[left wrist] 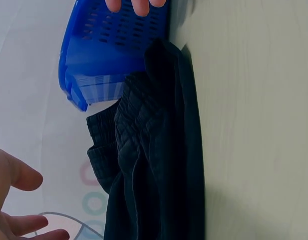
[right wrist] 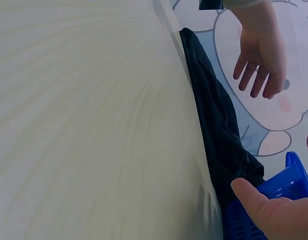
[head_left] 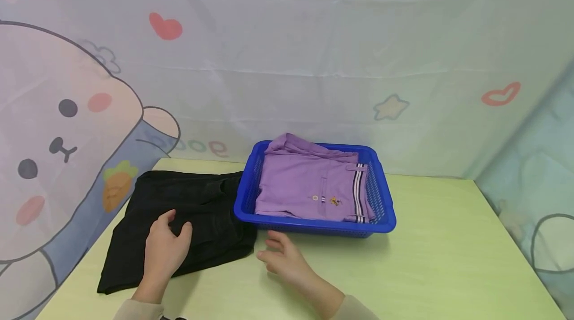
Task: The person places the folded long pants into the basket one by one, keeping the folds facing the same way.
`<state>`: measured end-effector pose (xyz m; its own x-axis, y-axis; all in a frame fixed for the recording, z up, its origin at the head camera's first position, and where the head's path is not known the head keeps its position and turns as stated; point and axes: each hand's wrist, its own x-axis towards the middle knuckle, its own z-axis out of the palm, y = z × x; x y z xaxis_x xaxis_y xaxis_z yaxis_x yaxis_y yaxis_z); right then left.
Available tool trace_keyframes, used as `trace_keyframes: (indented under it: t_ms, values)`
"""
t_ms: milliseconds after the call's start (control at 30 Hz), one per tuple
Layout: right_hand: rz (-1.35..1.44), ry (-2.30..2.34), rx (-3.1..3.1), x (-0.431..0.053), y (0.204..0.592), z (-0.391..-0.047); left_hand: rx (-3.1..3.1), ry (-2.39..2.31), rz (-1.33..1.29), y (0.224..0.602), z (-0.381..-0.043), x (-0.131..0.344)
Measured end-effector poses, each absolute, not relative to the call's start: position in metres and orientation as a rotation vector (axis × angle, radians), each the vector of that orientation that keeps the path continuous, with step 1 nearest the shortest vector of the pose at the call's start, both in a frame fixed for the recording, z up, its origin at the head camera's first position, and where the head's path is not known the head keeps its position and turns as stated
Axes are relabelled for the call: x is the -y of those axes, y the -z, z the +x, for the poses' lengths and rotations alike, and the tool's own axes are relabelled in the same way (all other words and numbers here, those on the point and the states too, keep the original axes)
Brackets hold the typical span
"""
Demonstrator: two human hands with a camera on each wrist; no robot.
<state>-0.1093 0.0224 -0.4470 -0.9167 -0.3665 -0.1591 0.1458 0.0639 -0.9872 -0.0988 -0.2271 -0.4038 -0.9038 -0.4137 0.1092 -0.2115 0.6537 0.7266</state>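
Observation:
Black trousers (head_left: 179, 195) lie folded on the table's left side, their gathered waistband (left wrist: 139, 115) showing in the left wrist view. Above them hovers my left hand (head_left: 167, 245), fingers loosely spread and holding nothing. To the right stands a blue plastic basket (head_left: 309, 226) with perforated walls, its left side against the trousers. Folded purple trousers (head_left: 296, 180) with a striped waistband lie inside it, part of them reaching over the back rim. My right hand (head_left: 287, 260) is just in front of the basket's near left corner, fingers slightly bent with nothing in them.
The pale yellow-green table (head_left: 439, 250) extends right of the basket and along the front. Behind it hangs a printed cloth backdrop (head_left: 314, 61) with a cartoon bear, hearts and a star. Another patterned cloth (head_left: 538, 200) hangs along the right side.

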Motion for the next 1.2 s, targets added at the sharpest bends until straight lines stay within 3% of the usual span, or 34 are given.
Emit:
trace_keyframes:
  t_ms: [1200]
  values:
    - [-0.140, 1.970, -1.817, -0.014, 0.454, -0.112, 2.734, 0.988, 0.718, 0.405, -0.095, 0.290]
